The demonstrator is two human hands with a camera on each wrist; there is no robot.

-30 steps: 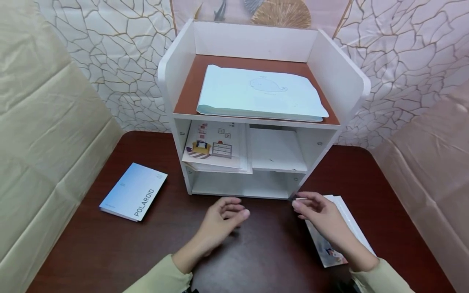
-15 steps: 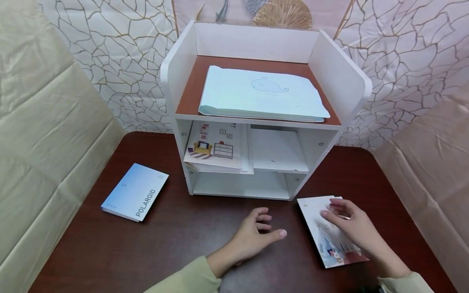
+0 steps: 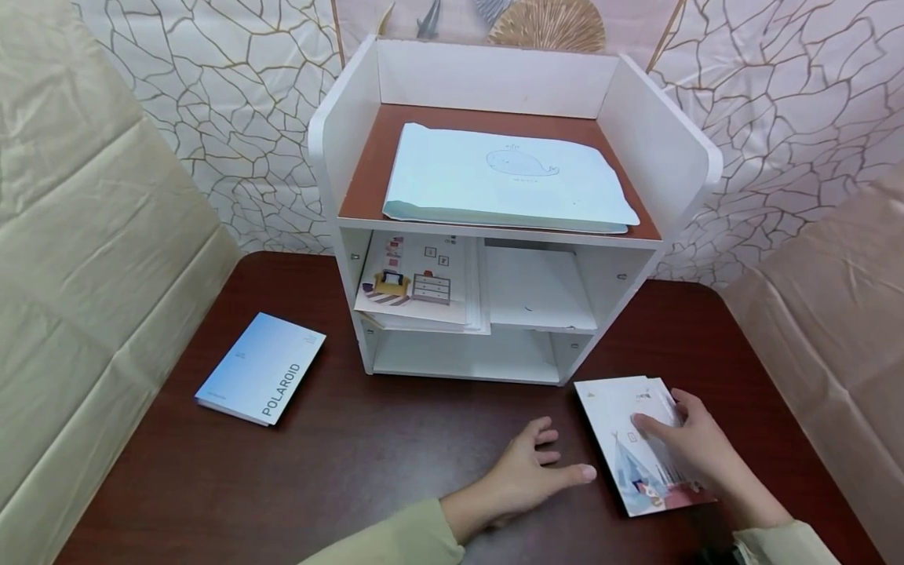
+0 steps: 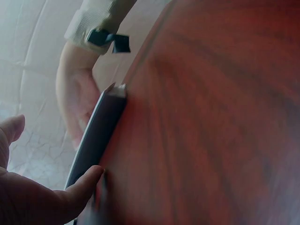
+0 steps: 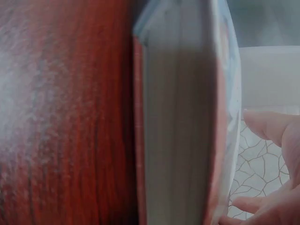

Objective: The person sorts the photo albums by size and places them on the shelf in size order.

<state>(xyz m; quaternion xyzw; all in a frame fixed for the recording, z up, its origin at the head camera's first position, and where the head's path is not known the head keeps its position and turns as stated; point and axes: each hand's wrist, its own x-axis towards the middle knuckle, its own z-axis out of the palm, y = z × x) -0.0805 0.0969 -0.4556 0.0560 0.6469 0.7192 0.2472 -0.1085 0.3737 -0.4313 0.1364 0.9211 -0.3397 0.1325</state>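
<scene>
In the head view, a white book (image 3: 617,439) with a tent picture and a barcode lies flat on the table at the right. A step in its top edge suggests a second book beneath. My right hand (image 3: 699,447) is at its right side, thumb over the cover and fingers by the right edge. In the right wrist view, the thick page block of the book (image 5: 180,136) shows, with that hand's thumb and fingers spread apart beyond it. My left hand (image 3: 526,475) is left of the book, fingers loosely bent, thumb pointing toward the book without visibly gripping anything.
A white shelf unit (image 3: 462,227) stands at the back. A whale-printed pouch-like item (image 3: 508,176) lies on top; illustrated books (image 3: 417,290) lie on its middle shelf, sticking out slightly. A blue-white POLAROID book (image 3: 261,369) lies on the table (image 3: 318,486) at left.
My left hand has moved right, toward the book. The right hand has shifted right from over the book's upper left to its right side, uncovering more of the cover.
</scene>
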